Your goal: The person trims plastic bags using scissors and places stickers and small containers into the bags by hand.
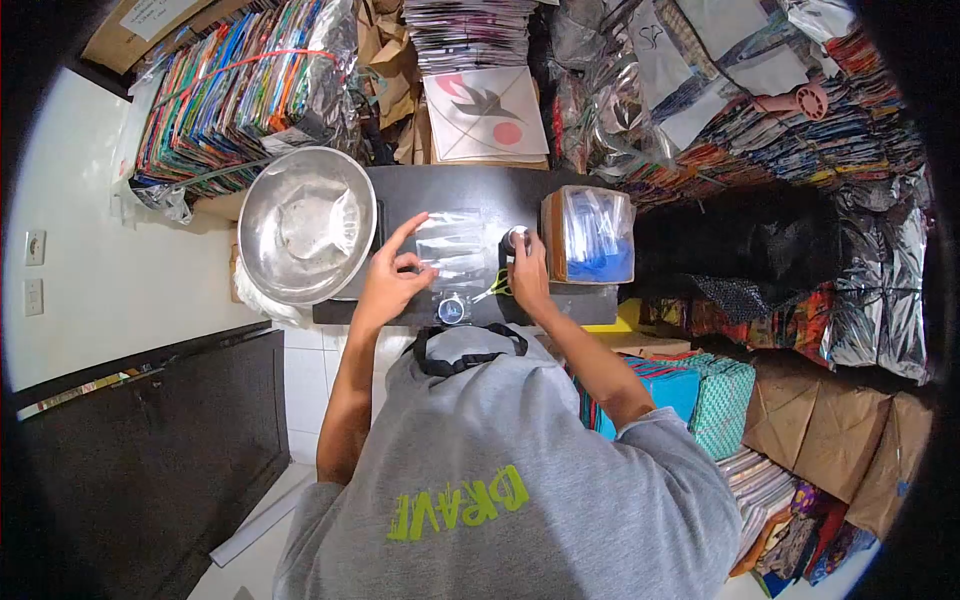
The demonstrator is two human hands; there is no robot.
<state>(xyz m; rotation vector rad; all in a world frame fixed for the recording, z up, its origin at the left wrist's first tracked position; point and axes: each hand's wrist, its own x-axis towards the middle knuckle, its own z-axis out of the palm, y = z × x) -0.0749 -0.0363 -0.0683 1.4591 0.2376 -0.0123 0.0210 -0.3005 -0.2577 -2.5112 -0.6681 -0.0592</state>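
My left hand (393,280) is at the left edge of a clear plastic sheet (452,245) on the black table, index finger stretched out and thumb reaching over the sheet. The other fingers are curled, and nothing shows in its grip. At the right side of the sheet, my right hand (530,272) closes its fingertips on a small round object with a white top (516,236); its kind is unclear. Scissors with yellow-green handles (492,288) lie between the hands, closer to my body. Beside them rests a small round item with a dark blue centre (452,309).
A large metal bowl (307,225) is left of the table (450,185). On the right, a cardboard box (556,240) holds clear plastic and something blue. Stacked printed packages (230,90) and a white sheet with a printed design (487,115) stand behind. Folded textiles (720,400) lie at right.
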